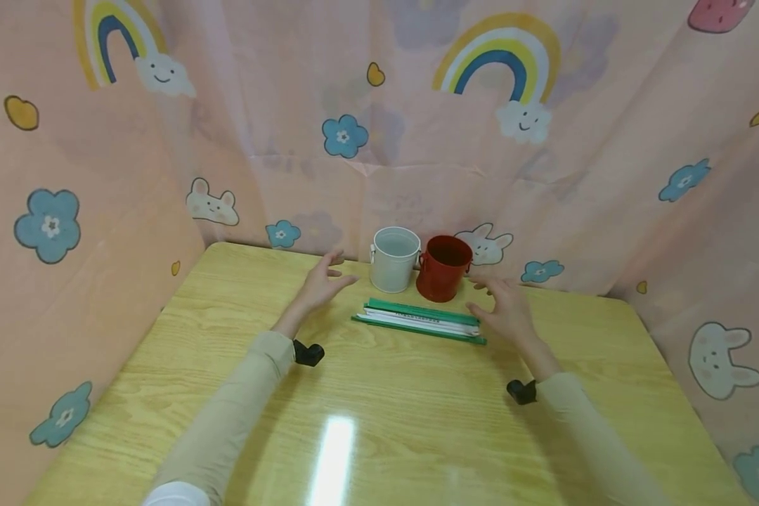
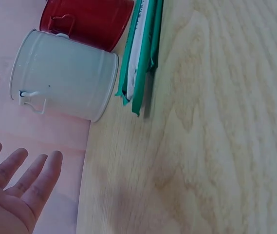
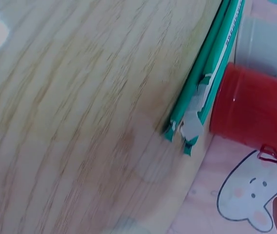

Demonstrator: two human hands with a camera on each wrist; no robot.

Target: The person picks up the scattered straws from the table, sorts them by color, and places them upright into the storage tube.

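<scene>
A white pail (image 1: 392,270) and a red pail (image 1: 439,277) stand side by side at the back of the table, their small handles folded down. In front of them lie several long, thin green and white wrapped sticks (image 1: 420,322), roughly parallel; their exact kind cannot be told. My left hand (image 1: 319,284) hovers left of the white pail, fingers spread apart and holding nothing. To the right of the red pail and the sticks' right end, my right hand (image 1: 508,309) is also empty, its fingers loosely bent. Neither hand visibly touches a pail or stick.
The wooden table (image 1: 405,414) has a bright light reflection near its front. A pink patterned curtain (image 1: 278,140) hangs behind the table and along its sides. Dark wrist mounts (image 1: 308,353) sit at both sleeves.
</scene>
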